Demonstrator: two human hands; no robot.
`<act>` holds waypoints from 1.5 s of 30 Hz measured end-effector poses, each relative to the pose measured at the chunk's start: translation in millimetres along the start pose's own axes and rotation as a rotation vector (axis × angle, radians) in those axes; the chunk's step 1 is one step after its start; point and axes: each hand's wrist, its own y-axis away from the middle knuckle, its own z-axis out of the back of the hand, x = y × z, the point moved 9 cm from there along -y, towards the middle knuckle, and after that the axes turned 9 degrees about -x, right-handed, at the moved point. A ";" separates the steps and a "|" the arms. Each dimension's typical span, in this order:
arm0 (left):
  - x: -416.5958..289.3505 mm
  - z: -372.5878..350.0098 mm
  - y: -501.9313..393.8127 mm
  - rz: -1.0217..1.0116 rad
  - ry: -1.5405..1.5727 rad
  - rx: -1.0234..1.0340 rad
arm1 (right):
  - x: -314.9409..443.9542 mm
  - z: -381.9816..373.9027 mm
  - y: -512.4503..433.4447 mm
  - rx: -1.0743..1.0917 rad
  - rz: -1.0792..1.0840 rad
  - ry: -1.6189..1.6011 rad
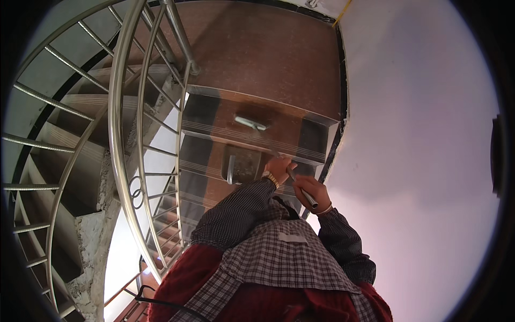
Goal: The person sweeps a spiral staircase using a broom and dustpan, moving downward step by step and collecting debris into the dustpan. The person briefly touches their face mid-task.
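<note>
Both hands grip the metal pole (309,196) of a long-handled flat mop or broom. My left hand (277,167), with a gold-coloured watch or bracelet at the wrist, is closed around it farther along. Nearer my body, my right hand (312,192) holds the pole close to its end. A pale, narrow head (250,122) at the far end rests on a brown stair tread, slightly blurred. On the step below it, left of my left hand, is a squarish dark container (249,163) with a pale upright handle (231,169); its exact kind is unclear.
Stainless-steel railing (119,96) curves along the left, beside another flight of steps (76,133). A white wall (402,120) with dark skirting (343,88) bounds the right. Ahead, the steps meet a brown landing (261,52). A black cable (173,304) hangs at lower left.
</note>
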 end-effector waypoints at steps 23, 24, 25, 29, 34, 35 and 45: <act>-2.7 51.7 45.1 0.049 -0.013 -0.006 | 46.8 -16.0 13.3 0.130 0.097 -0.015; -2.0 51.7 48.4 0.047 -0.038 0.015 | 50.4 -15.5 12.3 0.135 0.097 -0.009; -5.8 51.0 55.2 0.037 -0.006 0.032 | 54.4 -14.4 11.3 0.140 0.096 -0.003; -33.1 54.9 70.1 0.005 0.037 0.071 | 66.8 8.9 19.5 0.094 0.081 -0.078; -45.0 51.6 54.2 -0.036 0.032 0.024 | 61.3 18.1 22.6 0.034 0.067 -0.031; -43.6 50.1 47.0 -0.039 0.037 0.015 | 61.8 18.3 22.1 0.023 0.088 -0.011; -50.0 20.6 66.0 -0.066 0.052 0.214 | 49.6 27.2 43.7 0.003 0.036 -0.031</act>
